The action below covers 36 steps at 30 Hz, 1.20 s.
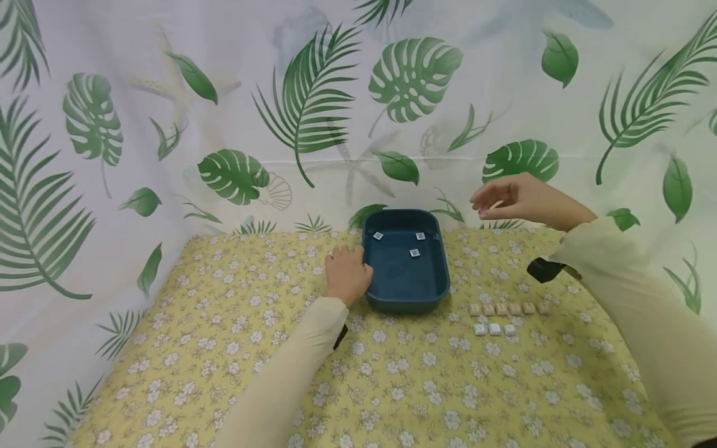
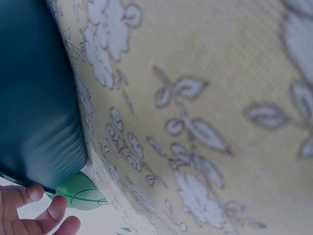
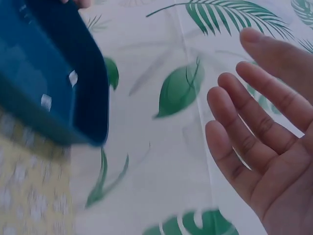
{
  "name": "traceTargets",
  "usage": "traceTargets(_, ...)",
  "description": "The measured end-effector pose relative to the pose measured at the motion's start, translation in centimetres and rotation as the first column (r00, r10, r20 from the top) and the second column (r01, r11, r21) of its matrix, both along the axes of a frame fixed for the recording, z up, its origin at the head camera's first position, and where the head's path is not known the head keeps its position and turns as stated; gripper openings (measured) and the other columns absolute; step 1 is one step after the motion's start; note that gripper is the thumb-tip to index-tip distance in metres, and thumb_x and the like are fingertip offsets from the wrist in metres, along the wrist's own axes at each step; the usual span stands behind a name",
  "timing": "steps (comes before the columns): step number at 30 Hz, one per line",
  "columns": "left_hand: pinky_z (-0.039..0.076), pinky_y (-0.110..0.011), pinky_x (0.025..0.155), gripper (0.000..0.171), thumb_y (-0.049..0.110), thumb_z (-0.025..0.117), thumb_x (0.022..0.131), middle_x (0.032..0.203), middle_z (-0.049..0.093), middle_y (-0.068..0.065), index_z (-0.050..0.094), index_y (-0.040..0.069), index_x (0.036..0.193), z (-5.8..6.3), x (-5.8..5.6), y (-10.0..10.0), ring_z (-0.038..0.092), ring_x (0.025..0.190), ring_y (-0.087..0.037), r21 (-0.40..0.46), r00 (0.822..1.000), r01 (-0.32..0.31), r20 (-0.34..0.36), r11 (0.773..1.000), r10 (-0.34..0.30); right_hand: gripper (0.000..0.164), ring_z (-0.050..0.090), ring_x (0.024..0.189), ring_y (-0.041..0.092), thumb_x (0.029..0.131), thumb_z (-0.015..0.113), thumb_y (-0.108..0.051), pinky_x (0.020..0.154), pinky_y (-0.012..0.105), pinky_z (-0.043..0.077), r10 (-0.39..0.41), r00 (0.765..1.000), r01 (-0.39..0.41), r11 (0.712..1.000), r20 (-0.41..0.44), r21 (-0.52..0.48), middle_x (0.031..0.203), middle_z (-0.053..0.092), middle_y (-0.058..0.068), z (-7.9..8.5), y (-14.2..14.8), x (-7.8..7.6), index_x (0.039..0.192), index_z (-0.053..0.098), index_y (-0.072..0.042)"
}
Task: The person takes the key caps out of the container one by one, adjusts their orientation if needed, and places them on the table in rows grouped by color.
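Observation:
My left hand (image 1: 348, 274) holds the left rim of a dark blue rectangular tub (image 1: 407, 306), with the thumb over the edge and curled fingers (image 2: 56, 208) outside the wall. Inside the tub lie three small white square pieces with dark marks, one piece (image 1: 414, 253) near the middle and two towards the back. My right hand (image 1: 518, 199) is raised to the right of the tub, holding nothing. Its palm and loosely spread fingers (image 3: 249, 144) show in the right wrist view, apart from the tub.
Right of the tub, a row of several beige square pieces (image 1: 501, 309) lies on the yellow floral tablecloth (image 1: 392, 373). A shorter row of three white pieces (image 1: 495, 330) sits just in front. Behind the table hangs a leaf-print cloth (image 1: 336, 180).

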State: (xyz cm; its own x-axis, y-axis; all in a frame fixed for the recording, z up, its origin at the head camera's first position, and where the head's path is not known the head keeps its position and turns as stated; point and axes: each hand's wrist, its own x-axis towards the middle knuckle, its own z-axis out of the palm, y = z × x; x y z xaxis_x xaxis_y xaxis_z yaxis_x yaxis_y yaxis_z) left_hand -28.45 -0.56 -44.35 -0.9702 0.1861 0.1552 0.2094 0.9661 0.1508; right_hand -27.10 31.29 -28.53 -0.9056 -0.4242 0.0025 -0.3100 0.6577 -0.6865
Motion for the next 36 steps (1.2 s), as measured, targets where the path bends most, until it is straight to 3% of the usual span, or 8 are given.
traceTargets(5, 0.042, -0.046, 0.089, 0.031, 0.027, 0.043, 0.095, 0.109, 0.058, -0.014, 0.055, 0.013, 0.119, 0.1, 0.1, -0.1, 0.053, 0.103, -0.031, 0.005, 1.000, 0.006, 0.000, 1.000, -0.006, 0.032, 0.064, 0.095, 0.009, 0.087, 0.067, -0.023, 0.079, 0.026, 0.051, 0.001, 0.999, 0.002, 0.996, 0.032, -0.091, 0.107, 0.066, -0.003, -1.2, -3.2, -2.8, 0.115, 0.063, -0.009)
traceTargets(14, 0.043, -0.046, 0.086, 0.028, 0.027, 0.044, 0.094, 0.105, 0.059, -0.014, 0.057, 0.013, 0.115, -0.2, 0.2, -0.3, 0.053, 0.098, -0.031, 0.007, 1.000, 0.015, -0.012, 1.000, -0.015, 0.031, 0.064, 0.087, 0.004, 0.088, 0.065, -0.016, 0.084, 0.033, 0.053, 0.027, 0.997, -0.008, 0.966, 0.070, -0.257, 0.102, 0.068, 0.004, -6.6, -7.5, -7.6, 0.112, 0.062, 0.002)
traceTargets(19, 0.042, -0.045, 0.087, 0.028, 0.027, 0.045, 0.094, 0.106, 0.059, -0.013, 0.057, 0.014, 0.115, -0.2, 0.0, -0.2, 0.053, 0.099, -0.030, -0.005, 1.000, -0.003, -0.023, 1.000, 0.003, 0.038, 0.066, 0.094, 0.024, 0.088, 0.065, -0.015, 0.082, 0.034, 0.054, 0.003, 0.997, 0.017, 0.970, 0.082, -0.241, 0.108, 0.065, 0.020, -9.1, -10.2, -9.5, 0.116, 0.059, 0.009)
traceTargets(22, 0.042, -0.045, 0.089, 0.030, 0.028, 0.045, 0.094, 0.108, 0.059, -0.013, 0.057, 0.014, 0.117, 0.1, 0.2, -0.1, 0.053, 0.102, -0.029, -0.015, 1.000, -0.012, -0.012, 1.000, 0.012, 0.037, 0.064, 0.097, 0.031, 0.087, 0.066, -0.015, 0.085, 0.041, 0.053, -0.020, 0.995, 0.042, 0.971, 0.093, -0.234, 0.107, 0.065, 0.020, -10.6, -11.6, -10.5, 0.114, 0.060, 0.009)
traceTargets(29, 0.042, -0.045, 0.091, 0.033, 0.030, 0.046, 0.095, 0.111, 0.059, -0.013, 0.056, 0.015, 0.122, 0.0, 0.3, -0.1, 0.054, 0.104, -0.030, -0.012, 1.000, 0.003, -0.006, 1.000, -0.003, 0.032, 0.061, 0.100, 0.040, 0.087, 0.065, -0.011, 0.087, 0.049, 0.050, -0.049, 0.994, 0.065, 0.982, 0.095, -0.177, 0.110, 0.065, 0.025, -13.2, -14.2, -11.6, 0.113, 0.062, 0.009)
traceTargets(36, 0.042, -0.046, 0.091, 0.033, 0.030, 0.046, 0.095, 0.111, 0.059, -0.013, 0.055, 0.016, 0.123, -0.1, 0.0, -0.5, 0.054, 0.104, -0.030, -0.015, 1.000, -0.001, -0.017, 1.000, 0.001, 0.033, 0.063, 0.098, 0.035, 0.087, 0.065, -0.014, 0.083, 0.039, 0.053, -0.111, 0.987, 0.119, 0.991, 0.114, -0.064, 0.110, 0.066, 0.024, -15.2, -15.5, -12.6, 0.114, 0.063, 0.005)
